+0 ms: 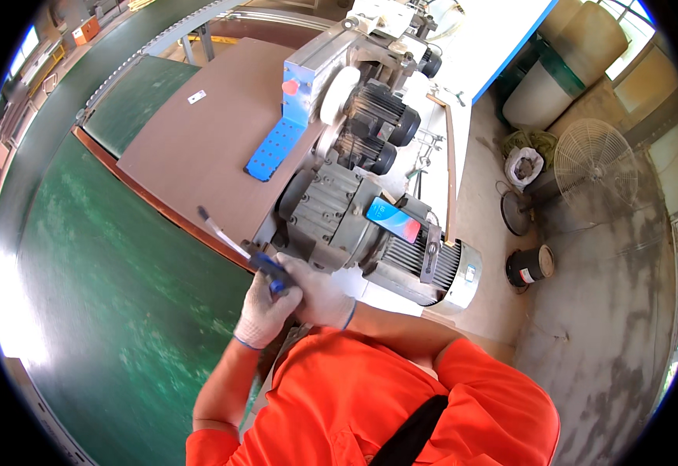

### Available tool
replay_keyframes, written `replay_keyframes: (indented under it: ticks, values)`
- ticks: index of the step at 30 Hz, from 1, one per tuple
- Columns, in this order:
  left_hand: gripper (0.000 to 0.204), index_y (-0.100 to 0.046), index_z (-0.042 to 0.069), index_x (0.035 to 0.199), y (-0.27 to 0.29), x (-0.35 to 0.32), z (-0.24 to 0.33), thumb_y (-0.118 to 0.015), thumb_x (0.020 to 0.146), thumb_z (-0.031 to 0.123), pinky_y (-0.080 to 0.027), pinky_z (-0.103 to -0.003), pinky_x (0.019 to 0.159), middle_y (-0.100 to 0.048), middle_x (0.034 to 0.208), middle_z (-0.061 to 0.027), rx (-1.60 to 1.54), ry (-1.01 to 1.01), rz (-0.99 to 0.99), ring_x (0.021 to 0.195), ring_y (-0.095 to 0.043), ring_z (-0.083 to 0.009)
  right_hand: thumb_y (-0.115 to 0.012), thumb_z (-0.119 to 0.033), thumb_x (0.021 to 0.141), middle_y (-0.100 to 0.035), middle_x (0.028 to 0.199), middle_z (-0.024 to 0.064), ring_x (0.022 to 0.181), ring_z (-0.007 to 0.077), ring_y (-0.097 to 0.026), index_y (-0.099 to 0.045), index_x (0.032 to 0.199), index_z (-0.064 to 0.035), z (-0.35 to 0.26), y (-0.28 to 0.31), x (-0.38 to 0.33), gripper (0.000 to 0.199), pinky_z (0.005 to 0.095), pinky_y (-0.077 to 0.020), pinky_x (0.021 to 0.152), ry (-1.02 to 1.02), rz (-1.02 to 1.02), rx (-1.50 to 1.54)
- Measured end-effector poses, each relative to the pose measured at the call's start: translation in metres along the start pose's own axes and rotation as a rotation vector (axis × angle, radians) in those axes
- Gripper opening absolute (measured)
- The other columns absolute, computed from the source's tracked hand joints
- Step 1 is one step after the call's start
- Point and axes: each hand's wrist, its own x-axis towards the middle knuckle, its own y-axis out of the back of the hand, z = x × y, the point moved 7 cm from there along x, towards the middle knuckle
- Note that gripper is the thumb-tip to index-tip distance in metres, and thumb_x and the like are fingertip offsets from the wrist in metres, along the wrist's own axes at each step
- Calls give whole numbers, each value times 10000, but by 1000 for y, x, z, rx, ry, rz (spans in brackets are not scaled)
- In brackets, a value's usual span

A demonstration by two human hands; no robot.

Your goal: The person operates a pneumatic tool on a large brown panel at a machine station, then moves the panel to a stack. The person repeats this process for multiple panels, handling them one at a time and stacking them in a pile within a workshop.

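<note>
White knit gloves cover both of my hands, which meet in front of my body. My left hand (265, 312) is closed around the lower end of a tool with a dark blue handle (271, 269). Pressed close on the other side, my right hand (319, 291) is also closed on the handle, its fingers partly hidden. From the handle a thin, light metal shaft with a dark tip points up and left over a brown panel (207, 124). The tool's exact kind cannot be made out.
A green belt table (106, 295) lies left of the panel. To the right stands a machine with grey motors (335, 206), a blue perforated plate (273, 151) and a phone (393, 220) on top. A fan (595, 163) and black bucket (531, 266) stand farther right.
</note>
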Motion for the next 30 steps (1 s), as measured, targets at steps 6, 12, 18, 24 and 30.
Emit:
replay_keyframes:
  ticks: [6, 12, 18, 24, 30]
  values:
    - [323, -689, -5, 1197, 214, 94, 7, -706, 938, 189, -520, -454, 1017, -681, 1220, -212, 986, -517, 546, 1155, -646, -396, -605, -450, 975, -723, 994, 241, 977, 438, -699, -648, 1252, -76, 44, 15, -29, 467, 499, -545, 847, -308, -302, -292]
    - [725, -556, 67, 1464, 471, 188, 7, -603, 966, 591, -379, -496, 1181, -468, 1571, -211, 1559, 56, 833, 1435, -456, -399, -648, -538, 971, -722, 910, 209, 878, 402, -714, -698, 1094, -59, 43, 10, -73, 497, 475, -555, 809, -585, -138, -249]
    - [917, -436, 130, 1582, 564, 242, 7, -450, 946, 791, -367, -470, 1194, -446, 1618, -145, 1632, 305, 803, 1486, -416, -346, -633, -573, 969, -723, 910, 248, 870, 427, -711, -689, 1084, -10, 49, 11, -103, 578, 498, -548, 797, -895, -32, -234]
    - [963, -460, 113, 1569, 636, 227, -10, -406, 931, 831, -399, -460, 1170, -519, 1556, -165, 1469, 463, 790, 1429, -492, -355, -578, -587, 992, -725, 972, 267, 948, 458, -699, -667, 1172, -22, 46, -7, -95, 600, 504, -537, 840, -903, -133, -167]
    - [890, -503, 130, 1541, 654, 119, -25, -388, 964, 798, -432, -465, 1138, -549, 1516, -188, 1499, 340, 937, 1385, -527, -378, -589, -561, 998, -724, 1006, 250, 924, 457, -688, -676, 1168, -16, 49, -28, -77, 577, 495, -533, 849, -727, -266, 26]
